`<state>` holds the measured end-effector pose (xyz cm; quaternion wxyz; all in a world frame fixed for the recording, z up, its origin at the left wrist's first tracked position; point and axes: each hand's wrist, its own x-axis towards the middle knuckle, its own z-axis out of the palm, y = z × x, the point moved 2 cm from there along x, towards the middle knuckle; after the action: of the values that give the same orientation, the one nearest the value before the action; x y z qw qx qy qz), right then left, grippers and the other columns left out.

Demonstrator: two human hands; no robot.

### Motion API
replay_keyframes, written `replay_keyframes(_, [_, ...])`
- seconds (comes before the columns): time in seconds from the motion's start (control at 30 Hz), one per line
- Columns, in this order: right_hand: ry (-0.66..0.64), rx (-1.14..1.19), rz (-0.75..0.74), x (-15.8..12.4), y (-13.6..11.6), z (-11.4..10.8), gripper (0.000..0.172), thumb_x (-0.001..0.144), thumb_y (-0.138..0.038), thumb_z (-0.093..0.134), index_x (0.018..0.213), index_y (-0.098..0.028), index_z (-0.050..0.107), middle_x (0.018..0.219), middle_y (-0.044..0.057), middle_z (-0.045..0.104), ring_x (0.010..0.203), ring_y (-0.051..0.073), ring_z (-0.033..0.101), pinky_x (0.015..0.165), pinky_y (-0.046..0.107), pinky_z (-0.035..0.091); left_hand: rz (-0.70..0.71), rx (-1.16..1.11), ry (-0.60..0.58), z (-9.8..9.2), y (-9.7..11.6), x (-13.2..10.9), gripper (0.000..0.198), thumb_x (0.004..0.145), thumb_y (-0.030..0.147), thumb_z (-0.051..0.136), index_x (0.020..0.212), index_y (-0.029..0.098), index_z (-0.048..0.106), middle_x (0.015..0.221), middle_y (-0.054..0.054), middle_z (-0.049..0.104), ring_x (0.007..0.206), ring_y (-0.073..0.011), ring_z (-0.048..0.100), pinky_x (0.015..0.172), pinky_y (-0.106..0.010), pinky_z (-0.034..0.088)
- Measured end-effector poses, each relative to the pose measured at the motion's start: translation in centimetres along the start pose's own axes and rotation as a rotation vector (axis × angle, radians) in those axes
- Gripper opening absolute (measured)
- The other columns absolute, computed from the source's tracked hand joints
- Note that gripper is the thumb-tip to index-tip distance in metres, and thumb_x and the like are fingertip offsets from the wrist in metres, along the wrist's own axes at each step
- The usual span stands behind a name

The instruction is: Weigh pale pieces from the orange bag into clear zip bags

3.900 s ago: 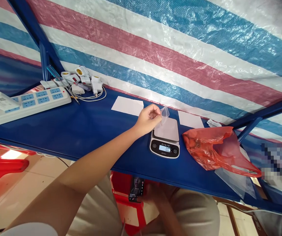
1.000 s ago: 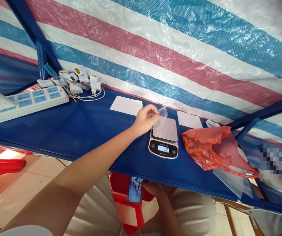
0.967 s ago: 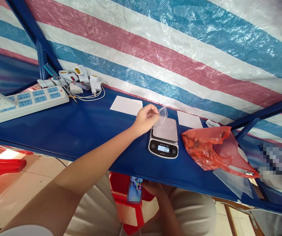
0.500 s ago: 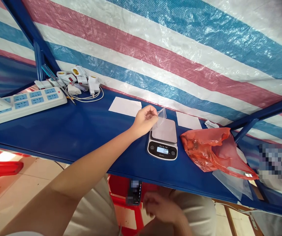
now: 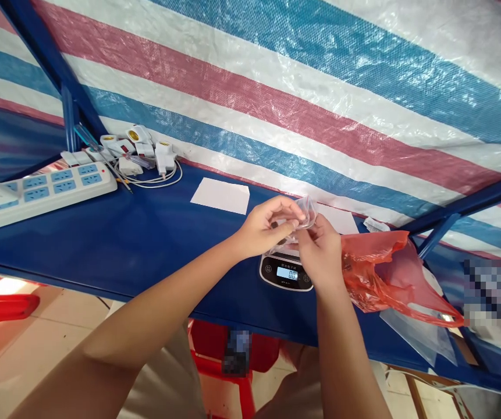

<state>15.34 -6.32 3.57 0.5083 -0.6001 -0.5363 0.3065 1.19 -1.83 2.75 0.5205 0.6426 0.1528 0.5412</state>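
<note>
Above the digital scale (image 5: 285, 274), whose display reads 0.0, I hold a small clear plastic bag (image 5: 308, 210). My left hand (image 5: 272, 228) is closed on its left side, thumb against fingers. My right hand (image 5: 322, 247) pinches the bag from the right, its fingertips partly hidden behind the plastic. Both hands and the bag cover most of the scale's weighing plate. Close to my right wrist lies a crumpled red plastic bag (image 5: 385, 262).
A sheet of white paper (image 5: 221, 195) lies left of my hands, another (image 5: 340, 220) behind them. A power strip (image 5: 45, 189) and several white plug adapters (image 5: 139, 145) occupy the left. Flat clear bags (image 5: 425, 337) hang over the front edge at right. A phone (image 5: 236, 352) rests on the red stool below.
My right hand has risen from my lap to the clear bag and taken hold of it. My left hand has moved slightly right and down, still holding the bag.
</note>
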Motion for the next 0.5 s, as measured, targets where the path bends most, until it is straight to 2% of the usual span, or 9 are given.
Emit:
replay_keyframes(0.1, [0.135, 0.183, 0.103, 0.7, 1.5, -0.8, 0.048, 0.079, -0.041, 0.072, 0.120, -0.017, 0.065, 0.108, 0.009, 0.076, 0.082, 0.024, 0.075, 0.066, 0.037, 0.065, 0.032, 0.089, 0.201, -1.4, -0.7, 0.3, 0.009, 0.095, 0.030, 0.065, 0.099, 0.022, 0.064, 0.109, -0.007, 0.069, 0.107, -0.0202, 0.068, 0.094, -0.036, 0.055])
replay_keyframes(0.2, [0.202, 0.087, 0.232, 0.3, 3.3, -2.9, 0.059, 0.071, -0.044, 0.082, 0.119, -0.013, 0.065, 0.105, 0.012, 0.076, 0.084, 0.027, 0.075, 0.062, 0.036, 0.064, 0.016, 0.207, 0.395, -3.0, -1.8, 0.6, 0.004, 0.092, 0.025, 0.064, 0.092, 0.021, 0.064, 0.099, -0.005, 0.069, 0.099, -0.0187, 0.067, 0.088, -0.034, 0.054])
replay_keyframes(0.3, [0.291, -0.124, 0.288, -2.0, 4.3, -5.4, 0.075, 0.068, -0.053, 0.085, 0.128, -0.012, 0.065, 0.112, 0.016, 0.075, 0.091, 0.031, 0.075, 0.054, 0.033, 0.062, -0.026, 0.271, 0.454, -4.3, -3.0, 0.8, 0.004, 0.086, 0.022, 0.067, 0.088, 0.021, 0.063, 0.096, -0.004, 0.069, 0.094, -0.0184, 0.065, 0.080, -0.031, 0.051])
replay_keyframes(0.37, [0.368, -0.151, 0.300, -4.6, 4.7, -6.8, 0.083, 0.071, -0.061, 0.081, 0.136, -0.013, 0.061, 0.119, 0.017, 0.073, 0.097, 0.032, 0.074, 0.052, 0.032, 0.061, -0.045, 0.288, 0.476, -5.0, -3.9, 1.0, 0.006, 0.085, 0.022, 0.068, 0.087, 0.021, 0.062, 0.094, -0.004, 0.068, 0.090, -0.0176, 0.064, 0.074, -0.029, 0.049])
replay_keyframes(0.43, [0.405, -0.134, 0.307, -7.2, 5.2, -8.0, 0.076, 0.075, -0.064, 0.077, 0.131, -0.014, 0.063, 0.119, 0.017, 0.073, 0.099, 0.032, 0.074, 0.053, 0.032, 0.061, -0.066, 0.277, 0.504, -5.7, -4.6, 1.1, 0.008, 0.083, 0.023, 0.069, 0.086, 0.021, 0.061, 0.091, -0.003, 0.066, 0.085, -0.0165, 0.063, 0.069, -0.028, 0.047])
replay_keyframes(0.5, [0.420, -0.143, 0.319, -9.5, 5.9, -8.9, 0.067, 0.077, -0.067, 0.075, 0.119, -0.015, 0.070, 0.115, 0.016, 0.075, 0.096, 0.031, 0.074, 0.056, 0.032, 0.061, -0.084, 0.248, 0.542, -6.2, -5.2, 1.3, 0.009, 0.082, 0.023, 0.069, 0.085, 0.022, 0.060, 0.088, -0.003, 0.065, 0.080, -0.0156, 0.061, 0.067, -0.028, 0.047])
